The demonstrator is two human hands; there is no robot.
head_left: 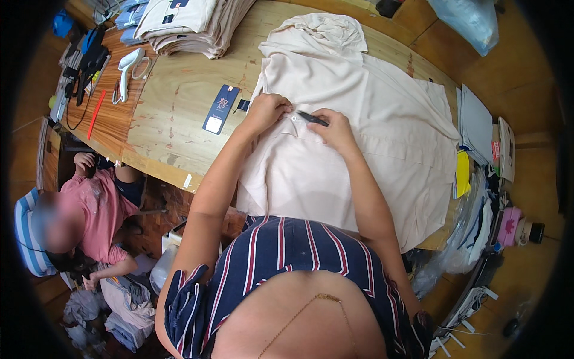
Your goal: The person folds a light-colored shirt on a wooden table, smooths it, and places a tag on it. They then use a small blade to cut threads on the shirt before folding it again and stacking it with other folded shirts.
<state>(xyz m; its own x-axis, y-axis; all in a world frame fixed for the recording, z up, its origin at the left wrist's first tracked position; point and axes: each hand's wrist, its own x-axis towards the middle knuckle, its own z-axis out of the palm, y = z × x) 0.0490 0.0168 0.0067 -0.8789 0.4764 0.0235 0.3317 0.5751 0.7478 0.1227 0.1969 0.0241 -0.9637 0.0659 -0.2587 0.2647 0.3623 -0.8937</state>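
Observation:
A cream shirt (394, 143) lies spread over the wooden table in front of me, its far end bunched up. My left hand (269, 113) pinches the shirt's edge near a small white button (293, 118). In my right hand (335, 128) is a small black pointed tool (312, 118), its tip at the fabric close to my left fingertips. The tool's grip end is partly hidden by my fingers, so its exact kind is unclear. Left of my left hand lie a dark blue hang tag (222, 109) and a small dark label (243, 105).
A stack of folded cream garments (197, 30) stands at the far left of the table (173, 107). Beside it lie a white handheld device (126, 72) and a red strip (96, 115). Another person (89, 209) sits at left near piled clothes (128, 305). Papers (475, 125) hang over the right edge.

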